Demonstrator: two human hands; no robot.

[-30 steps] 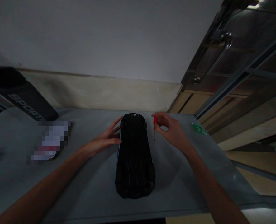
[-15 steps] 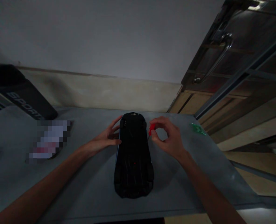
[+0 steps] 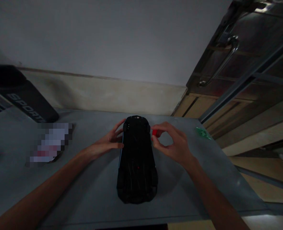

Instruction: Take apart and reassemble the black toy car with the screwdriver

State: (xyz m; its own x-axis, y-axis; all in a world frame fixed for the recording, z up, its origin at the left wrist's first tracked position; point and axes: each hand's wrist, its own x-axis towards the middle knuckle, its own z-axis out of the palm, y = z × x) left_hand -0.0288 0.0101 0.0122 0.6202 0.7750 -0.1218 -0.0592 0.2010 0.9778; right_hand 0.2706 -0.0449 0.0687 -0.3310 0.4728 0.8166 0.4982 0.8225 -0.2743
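Note:
A black toy car lies upside down on the grey table, its underside with the wheels facing up and a small red dot near its lower end. Along its left side, my left hand grips the edge, thumb and fingers pressed against the body. My right hand pinches a small screwdriver with a red handle between thumb and fingers, close beside the car's right side. The screwdriver's tip is hidden, so I cannot tell whether it touches the car.
A green plastic packet lies on the table at the right. To the left are a blurred-out flat item and a black object marked "SPORT". A wall stands behind, with a metal door handle at upper right.
The screwdriver's handle and my right fingertips have shifted slightly down, and its thin shaft no longer shows clearly. The toy car and my left hand stay in place.

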